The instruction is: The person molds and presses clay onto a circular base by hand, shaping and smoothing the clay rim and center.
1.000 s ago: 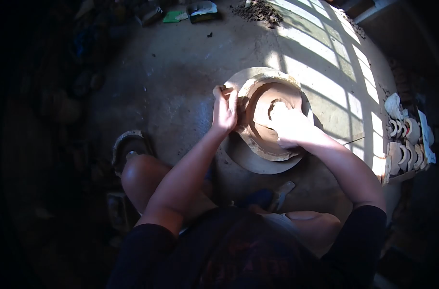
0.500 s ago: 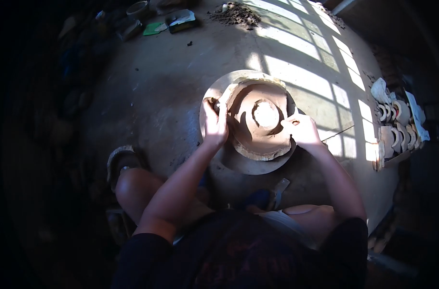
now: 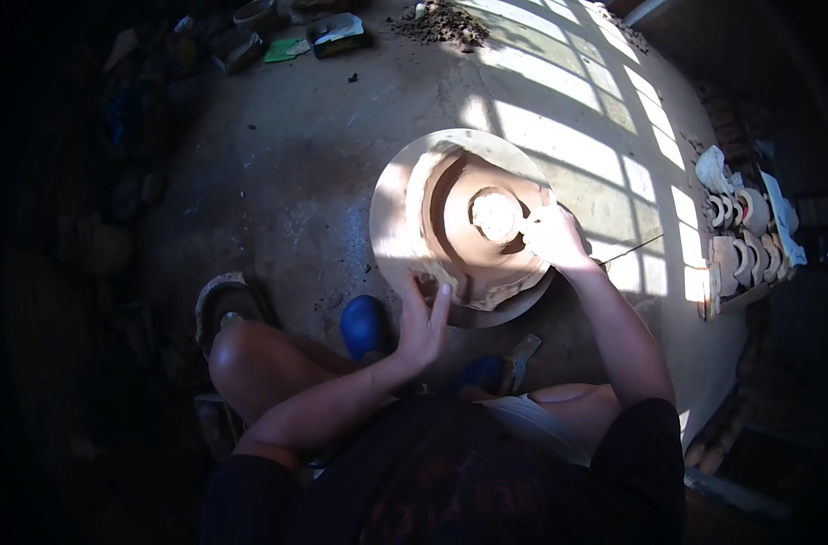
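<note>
A wide clay vessel with an uneven rim sits on a round wheel head. Inside it rises a smaller clay ring around a pale, sunlit centre. My left hand is at the near-left outer wall, thumb raised and apart from the fingers, the fingertips partly hidden by the rim. Over the right side of the vessel, my right hand has its fingers closed together, close to the inner ring. Glare hides whatever its fingertips may pinch.
Curved clay pieces fill a crate at the right. A pile of clay lumps lies at the far side, near a dark tray and a green sheet. By my feet are a blue shoe and a flat scraper-like piece.
My left hand has moved from the vessel's left wall round to its near-left side. My right hand has shifted slightly inward. The vessel's uneven rim appears turned.
</note>
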`<state>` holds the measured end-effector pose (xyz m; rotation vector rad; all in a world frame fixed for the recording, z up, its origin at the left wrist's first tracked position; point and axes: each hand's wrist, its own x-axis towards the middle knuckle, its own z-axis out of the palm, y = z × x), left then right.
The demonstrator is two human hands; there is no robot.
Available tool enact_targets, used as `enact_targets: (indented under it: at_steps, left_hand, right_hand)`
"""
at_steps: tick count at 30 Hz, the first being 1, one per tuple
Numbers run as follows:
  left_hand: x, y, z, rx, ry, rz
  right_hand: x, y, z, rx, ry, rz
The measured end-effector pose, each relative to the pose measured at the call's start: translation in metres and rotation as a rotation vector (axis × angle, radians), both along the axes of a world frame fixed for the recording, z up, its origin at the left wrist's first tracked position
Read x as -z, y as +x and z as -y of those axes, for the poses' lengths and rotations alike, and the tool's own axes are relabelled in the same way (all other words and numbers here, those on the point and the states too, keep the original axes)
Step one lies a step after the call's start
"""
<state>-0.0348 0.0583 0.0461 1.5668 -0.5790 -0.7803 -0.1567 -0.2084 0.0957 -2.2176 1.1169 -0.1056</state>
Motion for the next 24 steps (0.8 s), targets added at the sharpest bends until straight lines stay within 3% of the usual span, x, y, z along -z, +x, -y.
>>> enact_targets:
  at_steps: [1,5,8,12,16,19,24]
  left_hand:
    - [-0.002,-0.002,-0.002,0.069,0.030,-0.090]
    - [0.001,0.025,0.022,-0.184,0.084,0.111]
    - [0.013,0.060,0.047,-0.341,-0.077,0.158]
    - [0.008,0.073,0.060,-0.299,0.056,0.185]
    - [0.010,0.061,0.058,-0.218,-0.051,0.049]
    - [0.001,0.061,0.056,-0.173,0.002,0.148]
    - [0.011,0.037,0.050,0.043,0.025,-0.200]
  right_hand:
    - [-0.004,0.003,-0.002,0.042,0.058,-0.011]
    - [-0.010,0.006,-0.004,0.126,0.135,-0.027]
    - [-0.011,0.013,0.001,0.141,0.118,-0.072]
    - [-0.007,0.013,0.008,0.102,0.084,-0.102]
    - [-0.007,0.015,0.008,0.034,-0.017,-0.174]
    - [-0.004,0.011,0.008,-0.017,-0.074,-0.126]
    - [-0.014,0.015,0.004,0.021,-0.002,-0.189]
